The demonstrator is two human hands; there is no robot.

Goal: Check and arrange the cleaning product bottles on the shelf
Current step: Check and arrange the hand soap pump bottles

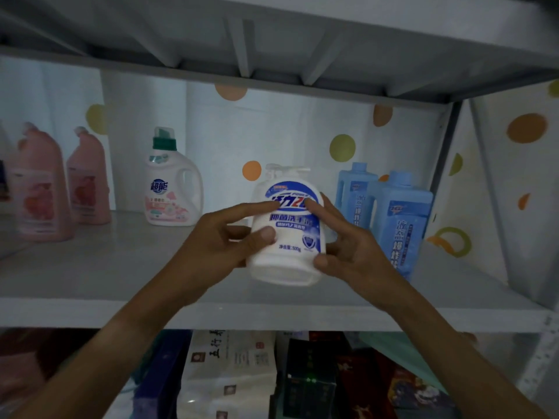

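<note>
A white pump bottle of hand soap (pixel 287 261) with a blue label is tilted above the grey shelf (pixel 106 267), held between both hands. My left hand (pixel 223 237) grips its left side, thumb on the front and forefinger across the label. My right hand (pixel 344 243) holds the right side, thumb low on the body and forefinger on the label. Two blue bottles (pixel 396 219) stand to the right, a white detergent jug (pixel 171 189) with a green cap stands back left, and two pink bottles (pixel 60 189) stand at far left.
Another shelf board (pixel 272 40) hangs close overhead. A grey upright (pixel 447 152) and a dotted side panel close the right end. Below the shelf sit several boxes and white packages (pixel 230 376). The shelf's front edge (pixel 272 316) runs across under my forearms.
</note>
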